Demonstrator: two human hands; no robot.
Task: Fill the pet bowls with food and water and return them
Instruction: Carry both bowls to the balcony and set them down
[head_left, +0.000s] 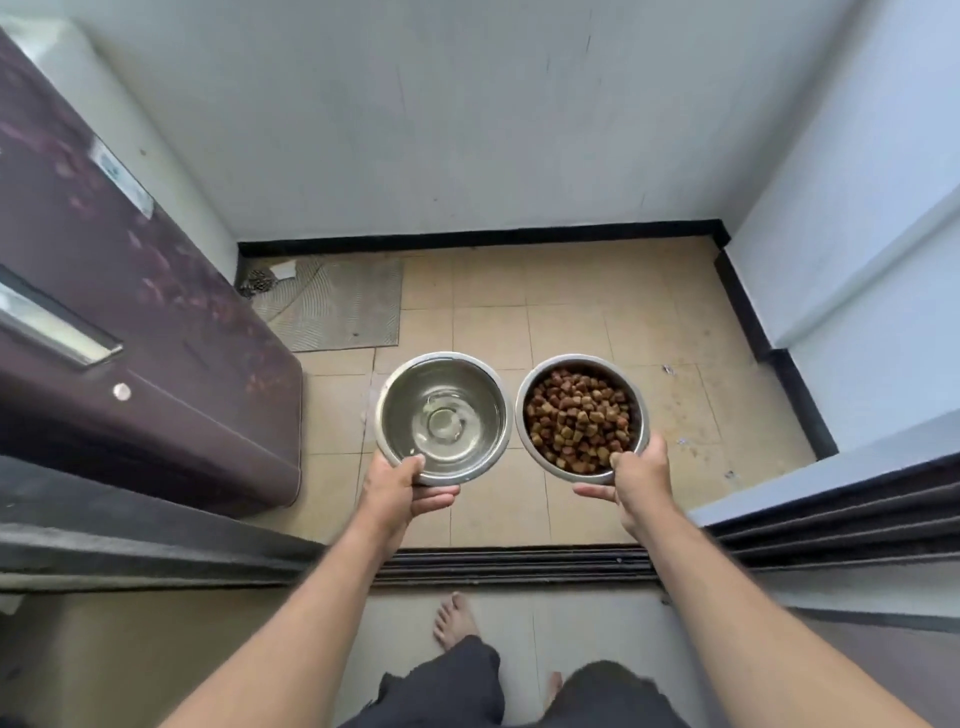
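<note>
Left hand (400, 486) grips the near rim of the water bowl (443, 418), thumb hooked over the edge; right hand (631, 480) holds the kibble bowl (582, 418) likewise. Both bowls sit side by side above the beige tiled floor (571, 322), white walls beyond, a maroon fridge (130, 322) left.

Both bowls are up in the air, side by side over the tan tiled floor (571, 322), rims close but not quite touching. The left hand (400, 488) grips the near rim of the water bowl (443, 417), thumb over the edge, fingers underneath. The right hand (636, 480) holds the food bowl (582, 418) the same way, and it's packed with brown kibble (576, 421). There's a grey mat (337, 304) in the far left corner next to a dark purple fridge (130, 322). Bare feet (454, 618) stand just behind the door track (514, 566).
</note>
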